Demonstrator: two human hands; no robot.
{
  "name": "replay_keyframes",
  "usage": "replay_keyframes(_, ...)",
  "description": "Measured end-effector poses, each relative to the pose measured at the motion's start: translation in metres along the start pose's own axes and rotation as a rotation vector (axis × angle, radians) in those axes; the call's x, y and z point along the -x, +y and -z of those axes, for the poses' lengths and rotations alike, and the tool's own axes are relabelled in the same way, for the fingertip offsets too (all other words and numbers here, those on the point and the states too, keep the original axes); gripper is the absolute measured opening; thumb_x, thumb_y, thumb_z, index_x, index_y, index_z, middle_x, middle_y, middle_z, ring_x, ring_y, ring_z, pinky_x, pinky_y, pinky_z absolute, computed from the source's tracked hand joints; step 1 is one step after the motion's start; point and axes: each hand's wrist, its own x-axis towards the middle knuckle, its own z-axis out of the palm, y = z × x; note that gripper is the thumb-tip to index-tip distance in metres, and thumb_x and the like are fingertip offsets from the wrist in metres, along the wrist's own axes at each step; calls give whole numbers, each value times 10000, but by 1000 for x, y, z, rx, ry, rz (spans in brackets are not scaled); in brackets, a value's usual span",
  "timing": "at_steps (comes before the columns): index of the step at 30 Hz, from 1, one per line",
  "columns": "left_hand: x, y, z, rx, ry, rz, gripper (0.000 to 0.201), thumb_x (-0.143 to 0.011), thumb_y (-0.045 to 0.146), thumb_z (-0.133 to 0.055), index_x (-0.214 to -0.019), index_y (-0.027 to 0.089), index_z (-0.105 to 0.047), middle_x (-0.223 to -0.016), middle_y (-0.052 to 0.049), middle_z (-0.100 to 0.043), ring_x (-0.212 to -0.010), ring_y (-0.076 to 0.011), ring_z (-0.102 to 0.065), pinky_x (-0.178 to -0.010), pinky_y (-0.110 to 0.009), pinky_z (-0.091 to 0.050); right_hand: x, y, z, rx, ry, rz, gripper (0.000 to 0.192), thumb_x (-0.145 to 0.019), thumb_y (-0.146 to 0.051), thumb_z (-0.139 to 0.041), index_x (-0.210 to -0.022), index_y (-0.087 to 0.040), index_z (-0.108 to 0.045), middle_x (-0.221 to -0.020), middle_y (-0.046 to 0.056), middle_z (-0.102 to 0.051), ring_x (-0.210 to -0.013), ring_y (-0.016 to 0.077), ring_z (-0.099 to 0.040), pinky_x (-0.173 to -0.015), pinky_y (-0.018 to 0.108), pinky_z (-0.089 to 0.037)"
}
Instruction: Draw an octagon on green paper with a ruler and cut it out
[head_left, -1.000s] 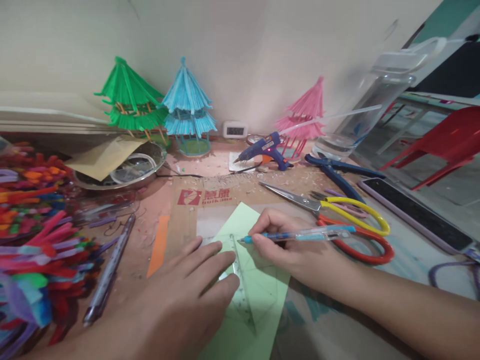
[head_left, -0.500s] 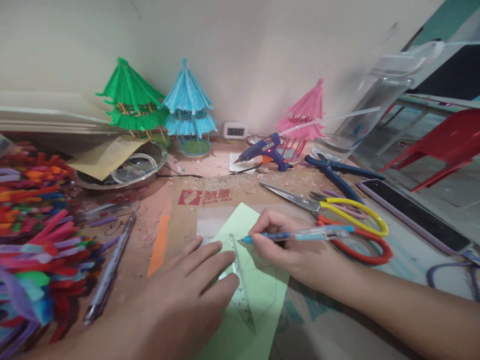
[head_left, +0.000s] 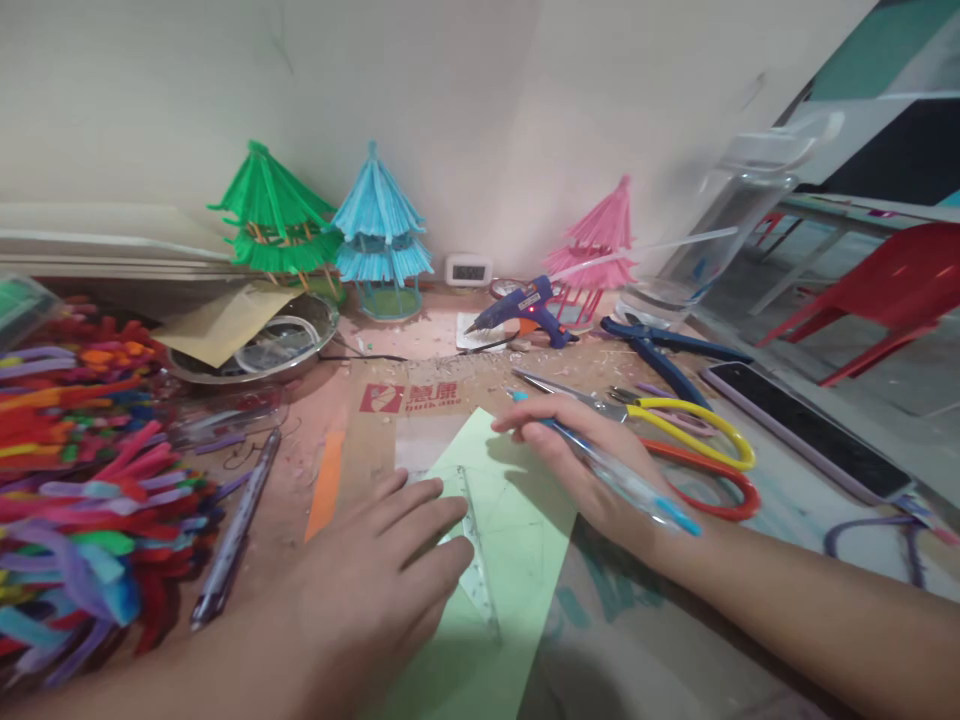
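My left hand (head_left: 397,560) lies with its fingers stretched out over a clear triangular set square (head_left: 480,570). Its fingertips press the set square onto a light green sheet of paper (head_left: 517,610), which carries faint thin lines. Above the right part of the sheet, my right hand (head_left: 577,450) is closed around a blue and clear mechanical pencil (head_left: 607,470). The pencil slants back over the wrist, its blue tip pointing up and away, off the paper.
Scissors (head_left: 690,425), blue pliers (head_left: 660,350) and a phone (head_left: 802,430) lie at the right. Behind are a glue gun (head_left: 517,305) and green (head_left: 274,200), blue (head_left: 379,200) and pink (head_left: 600,225) tiered models. Pipe-cleaner pieces (head_left: 67,520) and a pen (head_left: 236,530) sit left.
My right hand has lifted the pencil's tip from beside the set square's edge and tipped it back and up. My left hand stays on the set square; the view has shifted slightly.
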Motion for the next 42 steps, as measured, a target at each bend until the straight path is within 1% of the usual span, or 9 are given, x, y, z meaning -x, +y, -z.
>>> replay_keyframes(6, 4, -2, 2, 89, -14, -39, 292, -1002, 121, -398, -1054, 214, -670, -1175, -55, -752, -1116, -247, -710, -1010, -466, -581, -9, 15, 0, 191, -142, -46, 283, -907, -316, -571, -1167, -209, -609, -1150, 109, -743, -1031, 278, -708, -889, 438, -540)
replay_keyframes(15, 2, 1, 11, 204, -84, -189, 266, -1033, 166, -417, -1090, 203, -674, -1179, -70, -752, -1189, -249, -666, -1044, -404, -552, -9, 12, 2, 122, -229, 26, 321, -926, -295, -567, -1233, -204, -544, -1248, 142, -685, -1149, 281, -662, -983, 460, -518)
replay_keyframes(21, 2, 4, 10, 226, -72, -183, 271, -1050, 185, -399, -1086, 171, -667, -1174, -84, -745, -1178, -248, -661, -1069, -398, -529, -11, 13, 2, 91, -257, 32, 348, -890, -263, -606, -1226, -184, -564, -1241, 158, -669, -1147, 297, -640, -1006, 489, -495)
replay_keyframes(28, 3, 2, 11, 205, -73, -131, 290, -1073, 326, -413, -1095, 165, -654, -1180, -108, -734, -1121, -266, -685, -1076, -486, -514, -9, 8, 0, -22, -192, 3, 334, -857, -217, -637, -1177, -200, -545, -1171, 111, -654, -1041, 238, -643, -909, 410, -527)
replay_keyframes(34, 9, 2, 13, 154, -102, -56, 403, -1046, 522, -456, -1098, 173, -650, -1116, -103, -721, -1057, -267, -687, -1124, -547, -437, -11, 10, -4, -103, -120, -54, 175, -841, -212, -570, -1011, -217, -526, -887, 7, -589, -737, 162, -566, -673, 293, -481)
replay_keyframes(36, 9, 2, 14, 120, -106, -29, 407, -1044, 530, -452, -1090, 182, -658, -1044, -85, -715, -999, -254, -680, -1076, -511, -471, -12, 11, -4, -113, -121, -65, 137, -824, -194, -553, -953, -225, -516, -782, -32, -537, -670, 145, -523, -624, 263, -440)
replay_keyframes(38, 9, 2, 14, 75, -113, 7, 417, -1038, 539, -455, -1057, 185, -674, -939, -75, -694, -903, -248, -662, -915, -436, -541, -11, 13, -4, -111, -120, -71, 131, -806, -189, -556, -923, -231, -512, -716, -56, -491, -631, 137, -482, -597, 248, -403)
replay_keyframes(40, 9, 2, 14, 33, -119, 51, 407, -1031, 529, -468, -1033, 186, -687, -871, -71, -664, -827, -246, -637, -752, -374, -537, -11, 14, -5, -104, -110, -73, 145, -788, -198, -573, -914, -235, -511, -700, -62, -480, -624, 138, -469, -593, 247, -386)
replay_keyframes(42, 8, 2, 14, 8, -120, 92, 371, -1021, 506, -497, -1045, 190, -690, -896, -77, -658, -831, -251, -632, -723, -368, -520, -11, 15, -5, -97, -84, -69, 167, -774, -219, -599, -915, -236, -511, -731, -53, -505, -648, 143, -484, -614, 258, -394)
